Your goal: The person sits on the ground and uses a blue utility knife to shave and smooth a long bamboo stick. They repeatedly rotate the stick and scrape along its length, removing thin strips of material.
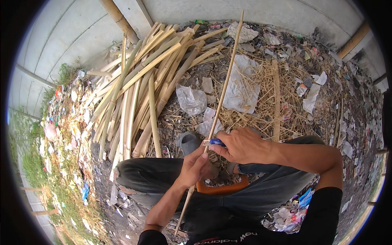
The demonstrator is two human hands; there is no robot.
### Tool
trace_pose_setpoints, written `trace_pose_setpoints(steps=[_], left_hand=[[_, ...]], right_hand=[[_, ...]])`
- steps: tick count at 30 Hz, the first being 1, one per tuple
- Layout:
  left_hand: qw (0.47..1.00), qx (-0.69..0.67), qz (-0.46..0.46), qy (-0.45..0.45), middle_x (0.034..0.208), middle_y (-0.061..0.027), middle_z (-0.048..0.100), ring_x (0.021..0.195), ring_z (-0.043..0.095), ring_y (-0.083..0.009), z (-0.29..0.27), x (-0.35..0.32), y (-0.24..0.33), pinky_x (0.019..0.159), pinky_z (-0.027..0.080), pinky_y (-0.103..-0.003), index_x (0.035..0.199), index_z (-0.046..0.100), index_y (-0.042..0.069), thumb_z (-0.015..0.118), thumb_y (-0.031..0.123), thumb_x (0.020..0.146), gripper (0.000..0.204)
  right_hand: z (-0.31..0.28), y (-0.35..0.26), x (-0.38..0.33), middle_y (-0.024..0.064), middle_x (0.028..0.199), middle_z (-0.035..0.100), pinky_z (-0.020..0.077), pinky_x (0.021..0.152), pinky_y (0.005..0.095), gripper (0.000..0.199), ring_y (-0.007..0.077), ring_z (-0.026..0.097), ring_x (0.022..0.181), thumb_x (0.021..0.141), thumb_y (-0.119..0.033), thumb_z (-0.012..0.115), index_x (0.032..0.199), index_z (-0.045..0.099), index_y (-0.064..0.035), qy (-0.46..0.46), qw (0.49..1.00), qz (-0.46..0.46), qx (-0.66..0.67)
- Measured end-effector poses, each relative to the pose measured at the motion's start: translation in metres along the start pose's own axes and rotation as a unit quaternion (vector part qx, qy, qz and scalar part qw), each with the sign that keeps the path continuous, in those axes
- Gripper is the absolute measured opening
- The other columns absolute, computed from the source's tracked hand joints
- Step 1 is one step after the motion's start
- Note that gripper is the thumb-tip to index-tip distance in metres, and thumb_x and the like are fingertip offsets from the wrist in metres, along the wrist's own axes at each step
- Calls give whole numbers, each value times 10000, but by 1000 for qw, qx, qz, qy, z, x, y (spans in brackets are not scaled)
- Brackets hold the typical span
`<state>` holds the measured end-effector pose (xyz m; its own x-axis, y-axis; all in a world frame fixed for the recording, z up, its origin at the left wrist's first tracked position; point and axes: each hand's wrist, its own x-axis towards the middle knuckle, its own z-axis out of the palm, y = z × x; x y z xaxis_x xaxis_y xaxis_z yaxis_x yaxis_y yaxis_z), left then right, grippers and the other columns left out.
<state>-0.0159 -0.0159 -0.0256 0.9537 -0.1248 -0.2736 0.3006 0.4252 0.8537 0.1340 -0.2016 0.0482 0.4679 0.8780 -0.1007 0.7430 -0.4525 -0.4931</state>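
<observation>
Bamboo strip runs lengthwise through my left grip, which is closed round it; just to its right, my right grip clasps a blue-handled cutter against it. Below, white lettering crosses my black shirt. Beyond, a crumpled plastic bag lies, contents unclear.

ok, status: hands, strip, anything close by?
Left hand gripping long thin strip, held aslant. Right hand gripping blue tool, its end at the strip. Orange object near strip's lower part; bamboo pile ahead left.
</observation>
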Motion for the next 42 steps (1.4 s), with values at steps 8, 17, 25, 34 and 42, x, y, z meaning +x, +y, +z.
trace_pose_setpoints(steps=[8,17,25,34,42], left_hand=[[1000,16,19,7,597,53,345,461,305,-47,1,-5,-2,446,308,-215,1638,258,42,456,232,1126,582],[996,86,31,8,705,70,405,574,353,-31,-8,-16,-8,530,326,-210,1626,284,10,479,173,1116,570],[986,129,-20,-101,814,51,480,730,406,-42,9,-17,-5,677,379,-210,1617,285,-26,498,201,1114,592],[975,14,-67,-213,744,-38,549,512,477,-91,1,-12,-2,450,411,-232,1662,162,63,353,316,1142,609],[990,64,-45,-117,750,-78,585,488,475,-103,13,1,15,440,393,-218,1643,238,81,349,470,1128,655]], right_hand=[[-46,56,32,211,634,661,541,580,532,547,458,677,620,1061,-502,497,939,636,13,85,992,95,-6],[-50,80,41,220,670,650,521,622,529,562,438,671,666,1092,-484,446,887,625,7,174,977,124,0],[-142,260,-5,65,588,509,402,502,412,684,233,494,474,1080,-582,400,975,669,39,421,843,302,143],[-102,142,17,-69,597,351,247,407,260,384,41,316,437,1019,-439,663,945,549,-80,323,765,216,513],[-63,93,26,-42,669,482,352,509,272,366,64,436,566,1009,-418,688,946,603,-67,209,844,166,465]])
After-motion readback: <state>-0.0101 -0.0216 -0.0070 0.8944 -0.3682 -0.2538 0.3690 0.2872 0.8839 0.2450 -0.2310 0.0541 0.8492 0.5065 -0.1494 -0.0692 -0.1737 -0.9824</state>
